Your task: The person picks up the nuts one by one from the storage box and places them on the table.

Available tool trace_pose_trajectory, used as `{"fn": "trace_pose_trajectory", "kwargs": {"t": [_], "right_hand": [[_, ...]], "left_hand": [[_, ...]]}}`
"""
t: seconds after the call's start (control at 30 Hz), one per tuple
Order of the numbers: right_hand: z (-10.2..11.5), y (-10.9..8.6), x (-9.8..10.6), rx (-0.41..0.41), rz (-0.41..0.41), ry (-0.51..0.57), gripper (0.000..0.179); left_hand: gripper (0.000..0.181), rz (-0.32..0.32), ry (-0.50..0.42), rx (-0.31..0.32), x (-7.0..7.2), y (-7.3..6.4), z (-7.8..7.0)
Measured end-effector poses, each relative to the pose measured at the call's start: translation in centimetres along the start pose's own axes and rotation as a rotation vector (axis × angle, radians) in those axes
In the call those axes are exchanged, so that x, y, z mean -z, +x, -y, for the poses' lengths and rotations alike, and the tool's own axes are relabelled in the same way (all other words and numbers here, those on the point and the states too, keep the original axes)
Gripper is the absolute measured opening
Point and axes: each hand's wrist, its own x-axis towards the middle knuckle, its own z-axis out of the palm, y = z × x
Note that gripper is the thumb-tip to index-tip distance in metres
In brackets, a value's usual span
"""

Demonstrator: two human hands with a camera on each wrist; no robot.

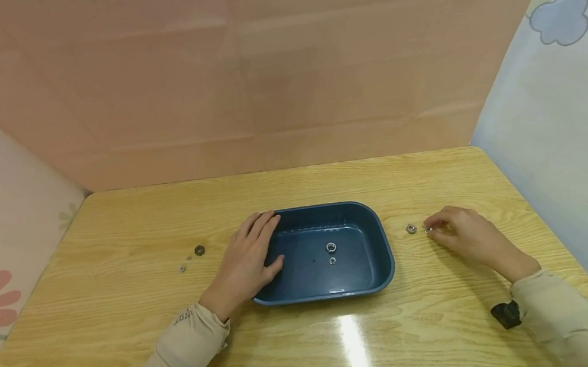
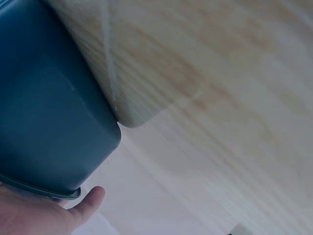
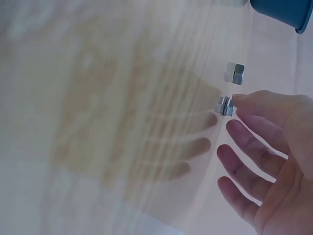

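My left hand (image 1: 248, 260) rests over the left rim of a dark blue plastic tray (image 1: 316, 296), its fingers stretched along the far corner and the thumb over the inside. In the left wrist view the tray's outer wall (image 2: 54, 112) fills the left side. Two silver nuts, a larger one (image 1: 330, 248) and a smaller one (image 1: 332, 261), lie on the tray floor. To the right of the tray, my right hand (image 1: 466, 237) pinches a small silver nut (image 3: 229, 106) between thumb and index fingertips, low at the tabletop. Beside it sits a larger silver hex nut (image 3: 238, 73).
Left of the tray lie a dark hex nut (image 1: 200, 250), a small pale nut (image 1: 181, 269) and a tiny piece (image 1: 189, 258). The wooden table (image 1: 291, 357) meets a brown backdrop (image 1: 273, 90) behind, with printed panels at both sides.
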Motion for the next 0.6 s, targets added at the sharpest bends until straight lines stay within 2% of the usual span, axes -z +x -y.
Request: {"fn": "trace_pose_trajectory", "kwargs": {"t": [0.3, 0.6], "right_hand": [[0.4, -0.3, 0.2, -0.003, -0.031, 0.012, 0.022], [2.1, -0.2, 0.6, 0.077, -0.09, -0.007, 0.024]], "left_hand": [[0.074, -0.003, -0.005, -0.003, 0.0, 0.0, 0.0], [0.074, -0.003, -0.002, -0.001, 0.0, -0.1, 0.0]]}}
